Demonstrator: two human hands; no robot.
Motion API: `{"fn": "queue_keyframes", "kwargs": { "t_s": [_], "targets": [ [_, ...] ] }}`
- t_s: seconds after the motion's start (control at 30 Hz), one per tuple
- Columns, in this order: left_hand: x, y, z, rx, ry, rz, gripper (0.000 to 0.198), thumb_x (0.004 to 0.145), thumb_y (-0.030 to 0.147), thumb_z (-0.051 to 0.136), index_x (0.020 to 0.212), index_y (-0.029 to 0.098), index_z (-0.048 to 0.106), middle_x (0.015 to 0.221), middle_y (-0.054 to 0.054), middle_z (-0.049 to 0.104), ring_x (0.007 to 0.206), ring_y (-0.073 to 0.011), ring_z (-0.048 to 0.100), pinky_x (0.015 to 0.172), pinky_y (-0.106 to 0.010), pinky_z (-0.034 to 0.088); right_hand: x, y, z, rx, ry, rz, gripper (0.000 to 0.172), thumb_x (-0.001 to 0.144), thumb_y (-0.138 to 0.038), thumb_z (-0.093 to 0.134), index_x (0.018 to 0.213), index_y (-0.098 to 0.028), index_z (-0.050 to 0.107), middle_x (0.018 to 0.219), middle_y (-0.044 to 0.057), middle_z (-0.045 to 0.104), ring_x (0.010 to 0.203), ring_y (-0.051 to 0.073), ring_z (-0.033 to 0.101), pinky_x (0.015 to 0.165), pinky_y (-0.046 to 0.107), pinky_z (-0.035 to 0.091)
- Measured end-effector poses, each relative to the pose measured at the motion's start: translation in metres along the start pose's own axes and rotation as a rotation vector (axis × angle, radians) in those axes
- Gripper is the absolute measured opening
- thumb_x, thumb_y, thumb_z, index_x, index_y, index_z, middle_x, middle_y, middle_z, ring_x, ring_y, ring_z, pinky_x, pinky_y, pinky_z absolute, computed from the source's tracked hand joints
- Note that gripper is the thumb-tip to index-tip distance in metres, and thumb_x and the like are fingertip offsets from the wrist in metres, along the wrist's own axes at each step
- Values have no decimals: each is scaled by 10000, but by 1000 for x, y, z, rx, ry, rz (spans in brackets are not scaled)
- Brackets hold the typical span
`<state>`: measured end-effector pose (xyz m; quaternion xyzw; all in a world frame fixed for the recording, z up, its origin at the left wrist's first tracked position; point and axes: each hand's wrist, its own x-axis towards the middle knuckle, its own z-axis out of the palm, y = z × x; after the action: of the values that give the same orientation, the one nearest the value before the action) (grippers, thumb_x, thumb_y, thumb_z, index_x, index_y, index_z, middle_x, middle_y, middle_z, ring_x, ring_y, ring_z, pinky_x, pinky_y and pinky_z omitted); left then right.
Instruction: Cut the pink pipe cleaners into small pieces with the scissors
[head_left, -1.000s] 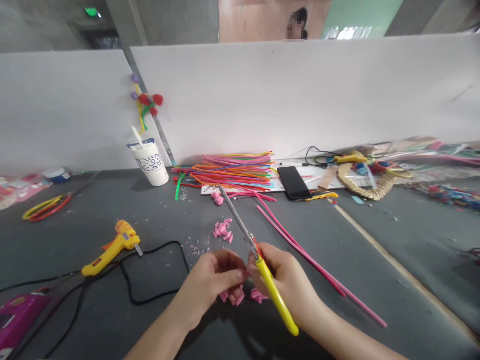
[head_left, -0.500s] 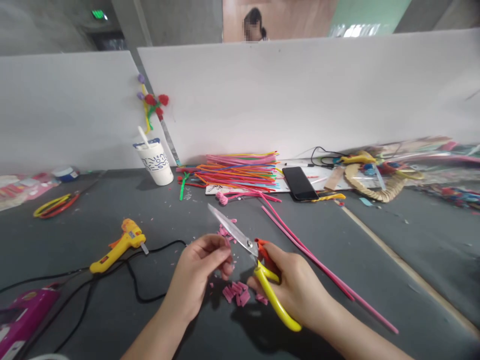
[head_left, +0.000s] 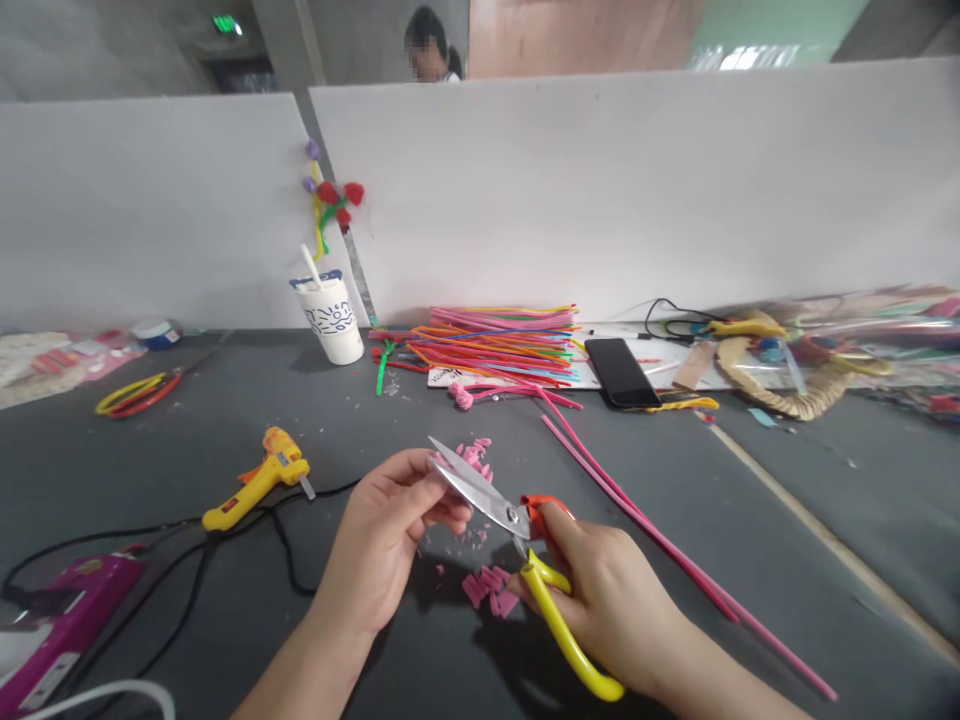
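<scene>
My right hand (head_left: 611, 590) grips a pair of scissors (head_left: 487, 500) with one yellow and one orange-red handle. The blades are parted and point up and left, their tips right at the fingers of my left hand (head_left: 397, 520). Thumb and fingers of that hand are pinched together; whatever they hold is too small and hidden to make out. Below the blades lies a little heap of short pink cut pieces (head_left: 491, 590). More pink bits (head_left: 474, 458) lie behind the blades, with tiny scraps around them.
Long pink pipe cleaners (head_left: 637, 515) stretch across the right side. Behind are a bundle of coloured pipe cleaners (head_left: 495, 345), a phone (head_left: 621, 372) and a paper cup (head_left: 330, 315). A yellow glue gun (head_left: 259, 485) with black cables lies left, near a purple box (head_left: 75, 620). Another person is beyond the partition (head_left: 600, 190).
The scissors have moved onto the fingertips of my left hand, and their blades have opened. The whole view has shifted slightly, so the table things appear further right.
</scene>
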<state>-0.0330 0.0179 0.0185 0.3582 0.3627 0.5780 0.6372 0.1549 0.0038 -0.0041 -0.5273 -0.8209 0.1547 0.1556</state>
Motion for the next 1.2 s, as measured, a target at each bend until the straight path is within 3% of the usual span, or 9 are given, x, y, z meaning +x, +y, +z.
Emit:
{"fn": "queue_keyframes", "kwargs": {
  "t_s": [0.7,1.2],
  "targets": [
    [1,0,0,17,-33,-22,54,721,188,623,718,138,644,590,-4,646,514,-77,582,496,-150,458,-3,0,4,9,-69,-23,179,799,-392,434,788,-214,421,577,-8,555,465,153,483,455,235,240],
    [1,1,0,9,-11,-27,50,705,184,638,715,136,639,577,-4,648,502,-81,589,492,-153,466,-2,0,4,47,-67,-10,260,802,-460,440,709,-222,396,517,-33,495,413,126,401,427,229,218]
  ]
}}
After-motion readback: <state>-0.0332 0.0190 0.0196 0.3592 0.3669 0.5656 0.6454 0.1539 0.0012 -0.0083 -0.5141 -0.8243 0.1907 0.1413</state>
